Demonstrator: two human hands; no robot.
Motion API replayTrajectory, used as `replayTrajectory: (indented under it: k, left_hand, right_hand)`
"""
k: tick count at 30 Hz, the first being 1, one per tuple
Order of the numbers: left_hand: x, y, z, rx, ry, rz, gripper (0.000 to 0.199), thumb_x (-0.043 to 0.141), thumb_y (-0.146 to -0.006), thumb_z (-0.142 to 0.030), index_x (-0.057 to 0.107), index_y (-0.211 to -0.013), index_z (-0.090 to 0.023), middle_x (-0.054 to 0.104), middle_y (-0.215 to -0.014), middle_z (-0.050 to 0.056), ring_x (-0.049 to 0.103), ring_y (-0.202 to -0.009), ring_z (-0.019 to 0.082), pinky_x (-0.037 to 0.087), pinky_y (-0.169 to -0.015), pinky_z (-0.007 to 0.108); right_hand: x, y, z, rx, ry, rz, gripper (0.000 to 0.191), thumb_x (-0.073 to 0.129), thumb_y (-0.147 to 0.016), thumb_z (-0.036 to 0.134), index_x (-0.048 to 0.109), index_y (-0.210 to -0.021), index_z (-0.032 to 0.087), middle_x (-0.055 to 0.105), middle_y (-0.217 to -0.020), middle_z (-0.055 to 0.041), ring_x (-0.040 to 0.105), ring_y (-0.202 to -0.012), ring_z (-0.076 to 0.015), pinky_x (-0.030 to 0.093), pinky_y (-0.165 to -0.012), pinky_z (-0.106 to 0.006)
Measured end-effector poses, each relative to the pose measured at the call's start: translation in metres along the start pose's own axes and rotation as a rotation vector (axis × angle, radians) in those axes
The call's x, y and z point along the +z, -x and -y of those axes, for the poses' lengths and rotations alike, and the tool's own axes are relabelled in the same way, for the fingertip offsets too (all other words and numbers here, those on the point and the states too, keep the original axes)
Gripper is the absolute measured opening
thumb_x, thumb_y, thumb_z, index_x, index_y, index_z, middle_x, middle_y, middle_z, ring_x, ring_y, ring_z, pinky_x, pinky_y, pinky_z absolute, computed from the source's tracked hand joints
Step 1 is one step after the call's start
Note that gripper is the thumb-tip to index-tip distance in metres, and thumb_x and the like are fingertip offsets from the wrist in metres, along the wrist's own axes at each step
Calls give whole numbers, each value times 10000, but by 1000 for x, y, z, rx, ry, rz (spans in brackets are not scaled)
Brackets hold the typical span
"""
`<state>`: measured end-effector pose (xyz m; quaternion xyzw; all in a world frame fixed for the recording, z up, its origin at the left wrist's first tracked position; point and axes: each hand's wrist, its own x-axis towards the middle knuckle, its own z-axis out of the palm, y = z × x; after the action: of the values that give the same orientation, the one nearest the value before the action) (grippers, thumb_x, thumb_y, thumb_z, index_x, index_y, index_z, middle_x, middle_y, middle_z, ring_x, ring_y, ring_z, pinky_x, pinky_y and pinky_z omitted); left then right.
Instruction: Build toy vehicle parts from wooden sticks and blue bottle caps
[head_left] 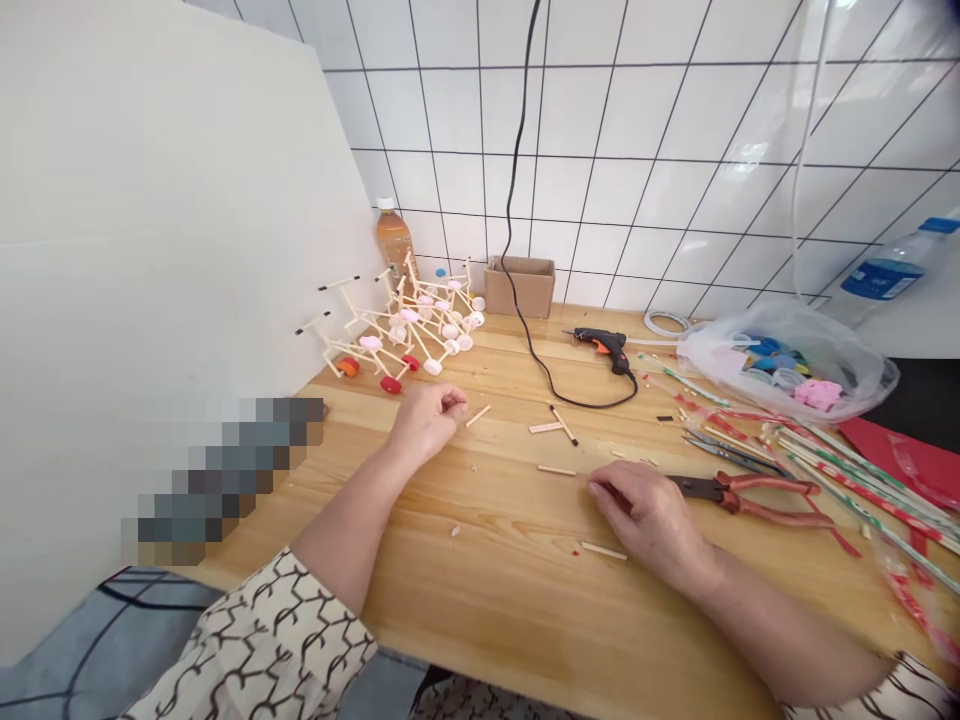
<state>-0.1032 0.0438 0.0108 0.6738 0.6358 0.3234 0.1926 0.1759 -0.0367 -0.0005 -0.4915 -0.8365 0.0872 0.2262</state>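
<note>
Patterned sleeve (255, 640), then left hand (426, 420) pinched at the fingertips over the bench (495, 620); right hand (649, 525) loosely curled between a wooden stick (556, 470) and red-handled pliers (757, 490).

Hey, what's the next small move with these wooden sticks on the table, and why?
Probably pick up the short wooden stick with your left hand. That hand sits closest to it, its fingers already drawn together just beside the stick, and nothing lies between them.

A thin pale wooden stick (478, 415) lies at the left hand's (424, 420) three o'clock, a second stick (556, 470) at the right hand's (645, 520) ten o'clock.
</note>
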Motion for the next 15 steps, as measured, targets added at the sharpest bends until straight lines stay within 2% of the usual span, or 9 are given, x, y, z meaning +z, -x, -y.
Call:
replayTrajectory:
  k: [15]
  left_hand:
    - [10, 6, -6, 34, -293, 82, 94, 597, -704, -258, 663, -663, -205, 670, -709, 37, 575, -620, 176, 372, -548, 255]
  right_hand:
    - [2, 1, -1, -27, 3, -35, 207, 444, -882, 206, 618, -771, 197, 662, -711, -43, 597, -678, -176, 431, -650, -296]
